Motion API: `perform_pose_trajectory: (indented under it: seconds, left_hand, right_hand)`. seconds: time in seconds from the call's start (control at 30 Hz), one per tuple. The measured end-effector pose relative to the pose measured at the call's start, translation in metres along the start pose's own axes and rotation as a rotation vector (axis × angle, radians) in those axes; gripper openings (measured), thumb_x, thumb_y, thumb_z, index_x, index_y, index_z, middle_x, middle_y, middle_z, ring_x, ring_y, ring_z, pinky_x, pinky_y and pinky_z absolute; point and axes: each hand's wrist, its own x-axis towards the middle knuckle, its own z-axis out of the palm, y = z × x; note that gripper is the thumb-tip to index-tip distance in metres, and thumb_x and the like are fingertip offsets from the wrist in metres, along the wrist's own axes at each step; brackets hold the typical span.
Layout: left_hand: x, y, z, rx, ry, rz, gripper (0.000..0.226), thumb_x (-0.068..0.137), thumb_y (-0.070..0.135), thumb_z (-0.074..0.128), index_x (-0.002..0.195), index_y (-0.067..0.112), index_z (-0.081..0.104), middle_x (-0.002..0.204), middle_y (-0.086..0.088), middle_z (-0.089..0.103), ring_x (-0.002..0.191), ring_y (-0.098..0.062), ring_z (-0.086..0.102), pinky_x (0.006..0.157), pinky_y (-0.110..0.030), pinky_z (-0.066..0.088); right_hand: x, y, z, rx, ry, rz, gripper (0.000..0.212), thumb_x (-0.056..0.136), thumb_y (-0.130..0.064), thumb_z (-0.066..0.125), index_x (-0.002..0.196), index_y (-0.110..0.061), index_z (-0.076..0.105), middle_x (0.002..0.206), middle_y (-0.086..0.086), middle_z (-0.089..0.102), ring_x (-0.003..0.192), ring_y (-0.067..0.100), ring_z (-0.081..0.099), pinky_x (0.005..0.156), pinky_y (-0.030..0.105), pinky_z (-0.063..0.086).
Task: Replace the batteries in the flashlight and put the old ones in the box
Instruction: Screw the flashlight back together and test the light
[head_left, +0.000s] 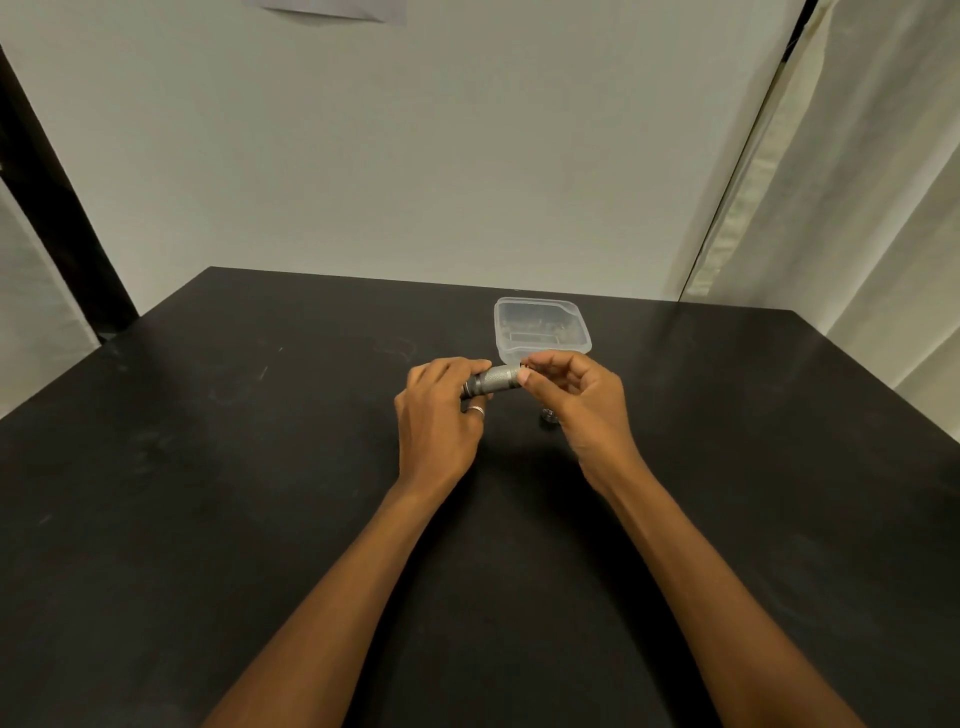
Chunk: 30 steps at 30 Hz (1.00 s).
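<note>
A small grey metal flashlight (493, 380) is held level above the black table (208, 467). My left hand (441, 415) grips its left end, fingers curled round the body. My right hand (571, 400) pinches the flashlight's right end between thumb and forefinger; what sits at that end is hidden by the fingertips. A small metal part (548, 415), perhaps the end cap, lies on the table just under my right hand. A clear plastic box (540, 328) stands right behind the hands, with something faint inside.
The table's far edge meets a pale wall close behind the box. A curtain (857, 182) hangs at the right, and a dark post (57, 218) stands at the left. Bare tabletop stretches left and right of my arms.
</note>
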Motion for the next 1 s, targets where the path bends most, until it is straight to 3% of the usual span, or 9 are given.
perform_pose_trajectory:
  seconds: [0.1, 0.2, 0.27, 0.33, 0.43, 0.57, 0.8, 0.9, 1.0]
  left_hand:
    - [0.001, -0.002, 0.001, -0.032, -0.003, -0.031, 0.037, 0.085, 0.011, 0.081, 0.119, 0.023, 0.073, 0.116, 0.005, 0.071, 0.112, -0.022, 0.057, 0.091, -0.053, 0.051]
    - [0.002, -0.003, 0.001, -0.062, 0.002, -0.076, 0.035, 0.085, 0.012, 0.080, 0.117, 0.024, 0.073, 0.114, 0.006, 0.071, 0.110, -0.022, 0.057, 0.091, -0.052, 0.050]
    - [0.002, -0.004, 0.001, -0.069, -0.002, -0.095, 0.034, 0.085, 0.012, 0.080, 0.116, 0.025, 0.072, 0.113, 0.008, 0.071, 0.110, -0.021, 0.056, 0.092, -0.052, 0.050]
    - [0.002, -0.005, 0.002, -0.074, -0.008, -0.107, 0.033, 0.086, 0.012, 0.080, 0.115, 0.026, 0.072, 0.112, 0.009, 0.071, 0.110, -0.020, 0.056, 0.093, -0.051, 0.050]
    - [0.002, -0.004, 0.001, -0.071, -0.014, -0.118, 0.033, 0.086, 0.012, 0.079, 0.116, 0.025, 0.072, 0.112, 0.009, 0.071, 0.111, -0.020, 0.056, 0.094, -0.051, 0.049]
    - [0.002, -0.003, 0.001, -0.062, -0.022, -0.123, 0.034, 0.087, 0.012, 0.079, 0.117, 0.025, 0.072, 0.114, 0.008, 0.070, 0.112, -0.021, 0.055, 0.095, -0.052, 0.049]
    - [0.003, -0.004, 0.001, -0.055, -0.025, -0.112, 0.034, 0.086, 0.012, 0.079, 0.117, 0.025, 0.072, 0.114, 0.007, 0.071, 0.111, -0.020, 0.056, 0.094, -0.051, 0.050]
    - [0.003, -0.005, 0.002, -0.057, -0.021, -0.114, 0.034, 0.086, 0.012, 0.080, 0.116, 0.026, 0.072, 0.113, 0.007, 0.071, 0.110, -0.020, 0.056, 0.093, -0.052, 0.050]
    - [0.003, -0.005, 0.003, -0.056, -0.027, -0.115, 0.034, 0.085, 0.012, 0.080, 0.116, 0.026, 0.072, 0.113, 0.007, 0.071, 0.110, -0.021, 0.056, 0.093, -0.052, 0.050]
  right_hand:
    - [0.005, -0.002, -0.009, -0.123, 0.060, -0.036, 0.016, 0.093, -0.022, 0.077, 0.106, -0.031, 0.077, 0.103, -0.011, 0.078, 0.102, 0.003, 0.072, 0.081, 0.015, 0.057]
    - [0.009, -0.001, -0.026, -0.424, 0.128, -0.089, 0.020, 0.094, -0.017, 0.074, 0.111, -0.026, 0.077, 0.104, -0.016, 0.074, 0.099, 0.000, 0.068, 0.088, 0.019, 0.057]
    - [0.009, 0.002, -0.036, -0.650, 0.109, -0.158, 0.020, 0.093, -0.015, 0.075, 0.111, -0.022, 0.078, 0.105, -0.014, 0.072, 0.102, 0.004, 0.064, 0.092, 0.020, 0.053]
    - [0.008, 0.004, -0.040, -0.838, 0.038, -0.172, 0.024, 0.091, -0.021, 0.076, 0.116, -0.021, 0.076, 0.118, -0.007, 0.071, 0.119, 0.015, 0.055, 0.096, 0.017, 0.044]
    - [0.008, 0.007, -0.041, -1.097, -0.076, -0.127, 0.043, 0.090, -0.038, 0.074, 0.129, -0.021, 0.071, 0.138, -0.003, 0.060, 0.135, 0.023, 0.039, 0.108, 0.037, 0.034]
    - [0.006, 0.013, -0.038, -1.253, -0.152, -0.100, 0.046, 0.092, -0.048, 0.069, 0.130, -0.022, 0.070, 0.147, 0.000, 0.050, 0.140, 0.025, 0.030, 0.109, 0.044, 0.029]
    - [0.005, 0.013, -0.034, -1.170, -0.174, -0.155, 0.029, 0.093, -0.037, 0.073, 0.120, -0.027, 0.072, 0.136, -0.006, 0.055, 0.135, 0.019, 0.032, 0.096, 0.031, 0.019]
    - [0.005, 0.010, -0.031, -0.976, -0.088, -0.205, 0.021, 0.091, -0.028, 0.076, 0.111, -0.026, 0.072, 0.121, -0.011, 0.062, 0.128, 0.018, 0.042, 0.097, 0.032, 0.030]
    - [0.005, 0.004, -0.029, -0.687, 0.018, -0.204, 0.026, 0.091, -0.018, 0.077, 0.116, -0.022, 0.073, 0.112, -0.016, 0.065, 0.113, 0.011, 0.059, 0.089, 0.010, 0.045]
